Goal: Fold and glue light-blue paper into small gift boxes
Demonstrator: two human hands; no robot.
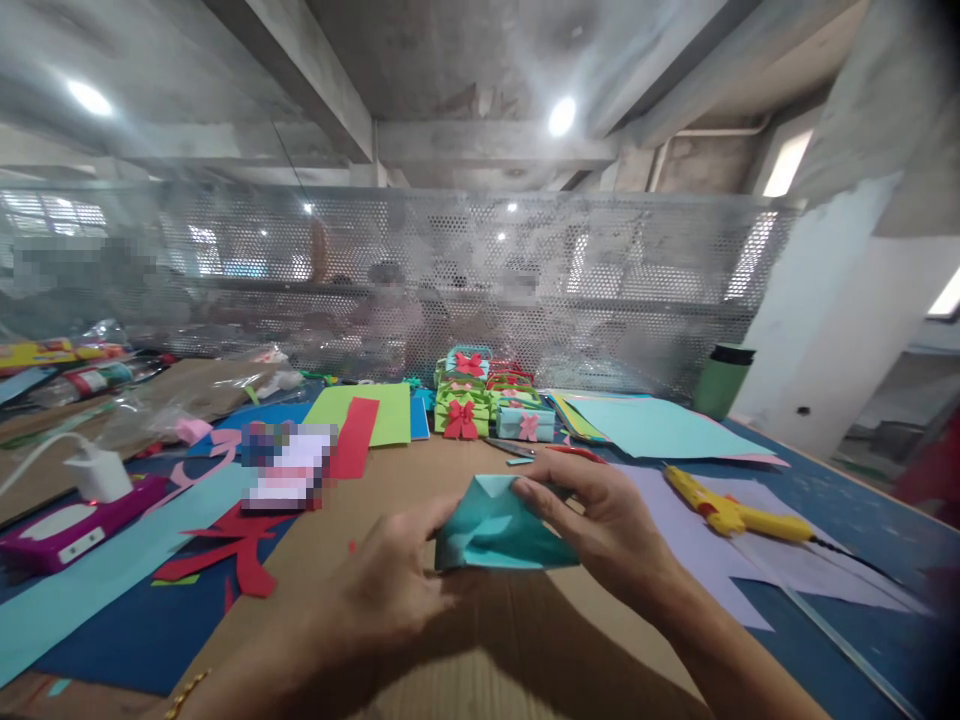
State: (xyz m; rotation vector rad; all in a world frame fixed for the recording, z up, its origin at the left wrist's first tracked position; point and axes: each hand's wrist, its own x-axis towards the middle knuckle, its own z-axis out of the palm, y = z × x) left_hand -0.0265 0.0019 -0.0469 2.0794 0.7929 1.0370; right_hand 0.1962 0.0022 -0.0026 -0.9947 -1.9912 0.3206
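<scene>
A folded teal paper box (499,530) is held in front of me, with its hollow side turned partly toward me. My left hand (397,570) grips its left end, thumb on top. At its right rear, my right hand (600,510) pinches the upper edge between thumb and fingers. Just behind the box lie a pair of scissors (510,447) with red handles and a small teal scrap (519,461). Farther back stand several small paper bags with bows, among them a green bag (442,415) and a light blue bag (517,422).
Brown cardboard (525,660) covers the middle of the table. To the right, a yellow glue gun (731,512) rests on lilac paper (675,540); behind it are light blue sheets (660,425) and a green cup (721,382). Left are red paper scraps (251,560) and a purple power strip (82,525).
</scene>
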